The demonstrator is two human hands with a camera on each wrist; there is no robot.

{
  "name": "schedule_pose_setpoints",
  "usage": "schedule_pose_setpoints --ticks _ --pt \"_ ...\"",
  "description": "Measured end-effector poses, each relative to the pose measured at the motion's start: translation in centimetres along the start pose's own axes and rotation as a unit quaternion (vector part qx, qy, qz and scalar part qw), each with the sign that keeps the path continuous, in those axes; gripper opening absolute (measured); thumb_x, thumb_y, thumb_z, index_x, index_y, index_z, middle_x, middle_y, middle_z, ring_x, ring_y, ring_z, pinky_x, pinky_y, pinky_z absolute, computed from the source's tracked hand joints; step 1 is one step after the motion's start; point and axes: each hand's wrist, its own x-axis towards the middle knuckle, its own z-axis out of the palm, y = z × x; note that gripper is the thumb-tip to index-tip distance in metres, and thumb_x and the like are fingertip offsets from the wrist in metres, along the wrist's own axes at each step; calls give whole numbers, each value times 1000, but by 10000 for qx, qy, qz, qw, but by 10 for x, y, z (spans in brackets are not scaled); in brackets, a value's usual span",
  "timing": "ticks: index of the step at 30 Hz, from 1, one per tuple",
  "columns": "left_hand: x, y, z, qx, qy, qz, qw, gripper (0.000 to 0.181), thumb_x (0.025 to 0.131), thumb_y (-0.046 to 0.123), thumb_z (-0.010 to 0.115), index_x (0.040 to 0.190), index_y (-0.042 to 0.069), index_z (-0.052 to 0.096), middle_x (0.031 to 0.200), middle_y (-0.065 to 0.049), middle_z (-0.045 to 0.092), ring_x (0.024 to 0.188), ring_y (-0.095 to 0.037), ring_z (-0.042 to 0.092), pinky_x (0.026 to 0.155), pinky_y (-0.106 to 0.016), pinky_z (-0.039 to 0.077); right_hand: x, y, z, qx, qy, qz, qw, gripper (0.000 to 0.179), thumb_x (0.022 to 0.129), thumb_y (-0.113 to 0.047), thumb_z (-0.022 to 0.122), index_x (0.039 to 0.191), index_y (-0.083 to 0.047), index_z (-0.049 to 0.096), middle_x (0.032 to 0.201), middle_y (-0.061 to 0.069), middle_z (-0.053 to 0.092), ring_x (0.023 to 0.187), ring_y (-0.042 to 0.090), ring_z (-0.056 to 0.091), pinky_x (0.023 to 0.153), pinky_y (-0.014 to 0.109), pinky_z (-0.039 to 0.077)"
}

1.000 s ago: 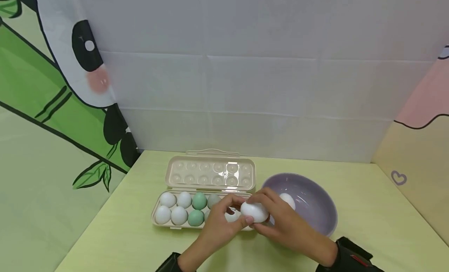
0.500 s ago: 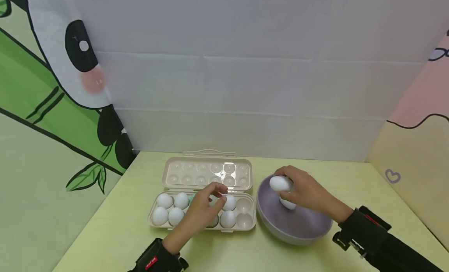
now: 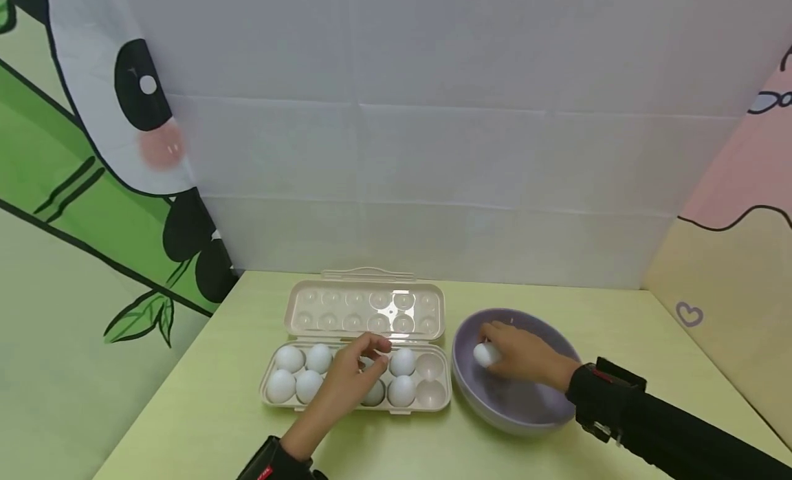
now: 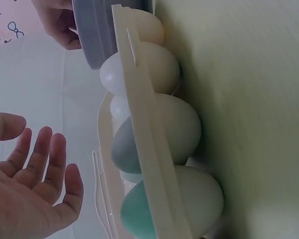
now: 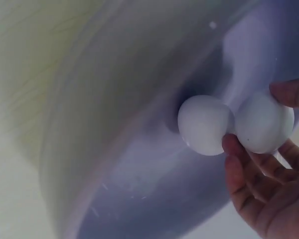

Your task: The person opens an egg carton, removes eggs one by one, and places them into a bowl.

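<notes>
My right hand (image 3: 526, 356) reaches into a purple bowl (image 3: 520, 425). Its thumb and fingers hold a white egg (image 5: 265, 122), and a second white egg (image 5: 205, 125) lies on the bowl's inside right beside it. Over the egg carton (image 3: 430, 396), my left hand (image 3: 349, 377) hovers with relaxed, slightly bent fingers and holds nothing. White eggs (image 3: 281, 386) sit in the carton's left cups, with two more (image 3: 402, 390) near the right end. The left hand hides the middle of the carton in the head view; a green egg (image 4: 139, 211) shows there in the left wrist view.
The carton's clear-looking lid (image 3: 365, 308) stands folded back behind it. The bowl is close to the carton's right end on a pale yellow table (image 3: 204, 411). A white cloth backdrop (image 3: 433, 157) rises behind, with printed side panels.
Both hands held a white egg together over the carton. The left hand let go and moved left; the right hand carried the egg right and lowered it into the bowl.
</notes>
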Motion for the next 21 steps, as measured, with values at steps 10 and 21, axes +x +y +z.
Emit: schedule_pose_setpoints --ticks 10,21 --pt "-10 -4 2 -156 161 -21 9997 18 84 9 59 96 22 57 94 -1 61 82 -13 54 70 -32 41 10 -2 16 -541 -283 410 9973 29 69 -26 71 87 -20 48 76 -8 47 68 11 45 57 33 41" --pt "-10 -3 13 -155 132 89 9998 16 84 7 57 97 17 57 94 0 60 82 -14 55 69 -31 41 10 9 23 -681 -351 489 9959 30 67 -26 73 84 -19 49 72 -8 46 64 11 45 54 35 40"
